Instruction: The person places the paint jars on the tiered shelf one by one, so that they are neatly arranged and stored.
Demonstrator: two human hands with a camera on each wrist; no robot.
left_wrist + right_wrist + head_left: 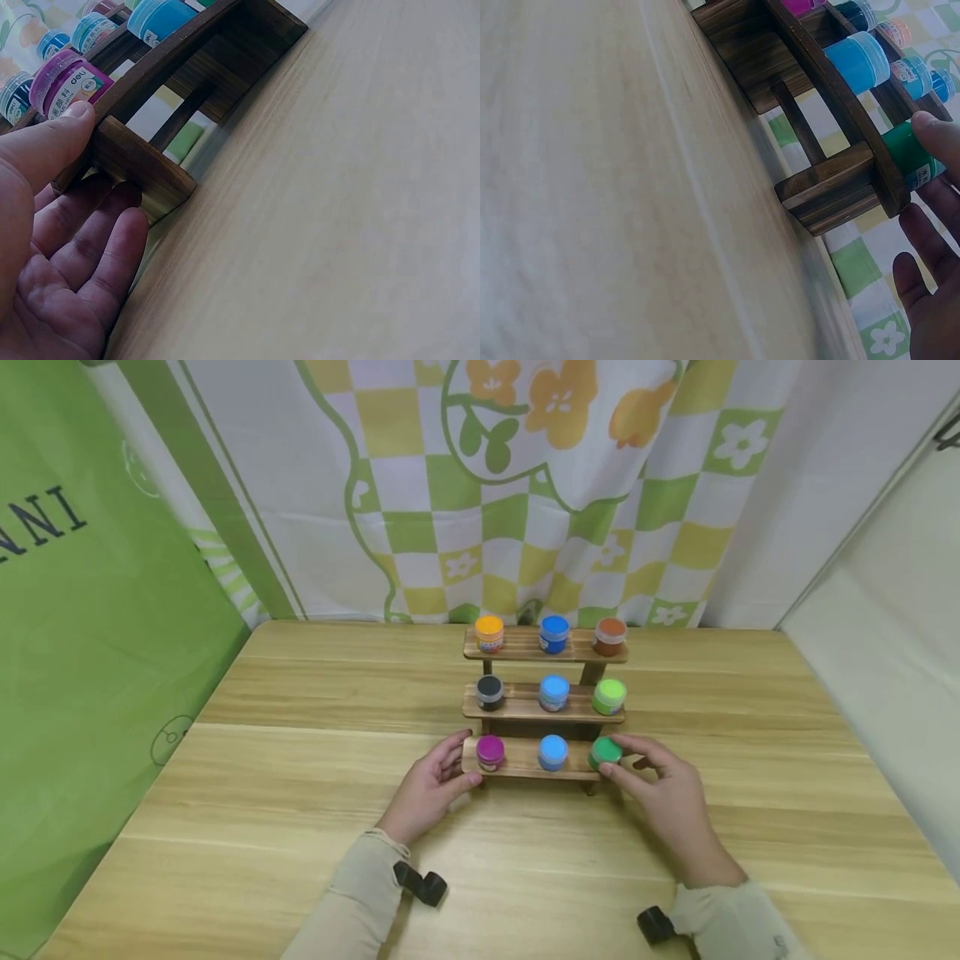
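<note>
A three-tier wooden stand (522,767) bears small paint jars, three on each tier. At the left end of its lowest tier, my left hand (426,791) grips the board, thumb at the front edge beside a purple jar (491,753). In the left wrist view the other fingers curl below that end. My right hand (670,793) pinches a dark green jar (605,753) between thumb and index finger at the tier's right end. The right wrist view shows the green jar (913,156) on the board. A light blue jar (553,752) stands between the purple and green ones.
The middle tier carries black (490,692), blue (554,692) and lime green (609,697) jars. Orange (489,633), dark blue (554,634) and brown (610,637) jars stand on top. A patterned curtain (510,527) hangs behind the wooden table (300,760).
</note>
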